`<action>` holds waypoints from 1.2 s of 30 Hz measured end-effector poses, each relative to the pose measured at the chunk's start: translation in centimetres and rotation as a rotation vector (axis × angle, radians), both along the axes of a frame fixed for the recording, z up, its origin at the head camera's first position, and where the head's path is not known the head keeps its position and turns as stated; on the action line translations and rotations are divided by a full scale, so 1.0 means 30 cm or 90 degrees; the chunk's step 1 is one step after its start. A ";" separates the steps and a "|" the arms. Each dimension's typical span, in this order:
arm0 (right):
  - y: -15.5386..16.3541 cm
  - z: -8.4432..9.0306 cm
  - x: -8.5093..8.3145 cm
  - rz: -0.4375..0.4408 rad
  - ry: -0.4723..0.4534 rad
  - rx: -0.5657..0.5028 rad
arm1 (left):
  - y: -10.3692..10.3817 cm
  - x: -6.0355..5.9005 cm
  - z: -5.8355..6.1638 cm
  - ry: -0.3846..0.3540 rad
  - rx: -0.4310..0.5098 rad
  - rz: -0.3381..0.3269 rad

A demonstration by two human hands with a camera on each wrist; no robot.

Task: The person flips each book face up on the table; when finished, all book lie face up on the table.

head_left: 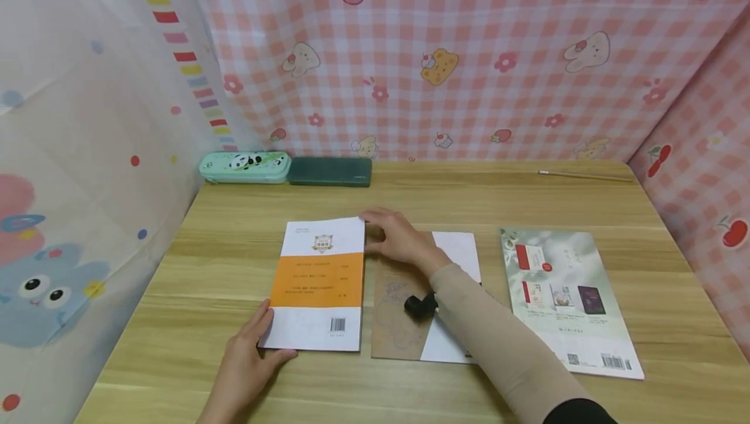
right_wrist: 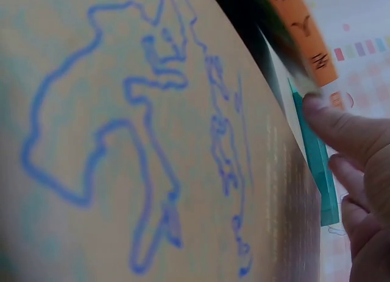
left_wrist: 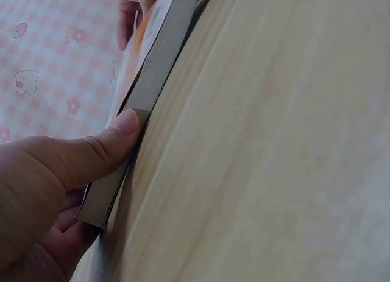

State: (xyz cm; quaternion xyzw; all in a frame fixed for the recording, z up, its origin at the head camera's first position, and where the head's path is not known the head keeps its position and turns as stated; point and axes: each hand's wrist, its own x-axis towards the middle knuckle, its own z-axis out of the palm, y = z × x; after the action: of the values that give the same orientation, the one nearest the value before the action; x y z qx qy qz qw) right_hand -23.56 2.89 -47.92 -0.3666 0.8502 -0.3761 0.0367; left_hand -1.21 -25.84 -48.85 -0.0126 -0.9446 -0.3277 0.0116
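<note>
Sleeve, fingers against orange-banded book

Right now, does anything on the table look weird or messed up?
Nothing looks spilled or broken. One slightly odd thing: a pencil-like stick lies alone at the back right, far from the panda pencil case.

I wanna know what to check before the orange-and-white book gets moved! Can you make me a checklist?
1. Left hand on the orange-and-white book: ok, at its near left corner.
2. Right hand gripping firmly: cannot tell; it is at the far right corner.
3. Gap from the brown-and-white book: ok.
4. Right sleeve clear of the brown-and-white book: not ok, it crosses over it.
5. Pencil case out of the way: ok, at the back.
</note>
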 end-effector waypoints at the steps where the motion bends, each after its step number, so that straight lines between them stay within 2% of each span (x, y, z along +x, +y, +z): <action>1: 0.001 0.003 0.000 0.000 0.003 -0.001 | 0.001 0.000 0.000 -0.004 0.001 0.002; 5: 0.005 0.014 -0.003 0.002 0.037 -0.008 | 0.007 0.004 0.004 -0.012 0.004 0.009; 8: 0.007 0.021 -0.009 0.003 0.060 -0.030 | 0.016 0.006 0.005 0.010 -0.001 0.011; 10: 0.005 0.028 -0.012 0.006 0.055 -0.053 | 0.022 0.007 0.005 0.032 -0.004 0.015; 14: -0.004 0.043 -0.012 0.025 0.002 -0.100 | 0.024 0.015 -0.002 0.085 0.013 0.031; 19: -0.014 0.075 -0.001 0.016 -0.096 -0.164 | 0.009 0.029 -0.015 0.192 0.056 0.050; 23: -0.022 0.109 0.009 -0.015 -0.130 -0.217 | 0.010 0.030 -0.012 0.249 0.103 0.059; 30: -0.046 0.160 0.024 -0.066 -0.112 -0.288 | 0.035 0.031 0.006 0.265 0.284 0.059; 34: -0.056 0.189 0.026 -0.100 -0.072 -0.314 | 0.047 0.028 0.021 0.278 0.331 0.066; 36: -0.056 0.199 0.027 -0.117 -0.052 -0.323 | 0.052 0.027 0.026 0.299 0.322 0.071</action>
State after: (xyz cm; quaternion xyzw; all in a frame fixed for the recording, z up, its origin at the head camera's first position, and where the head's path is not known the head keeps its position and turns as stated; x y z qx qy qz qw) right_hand -22.76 1.20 -41.96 -0.2696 0.7564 -0.5933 -0.0565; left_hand -0.41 -24.30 -48.06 -0.0325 -0.8044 -0.5382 0.2493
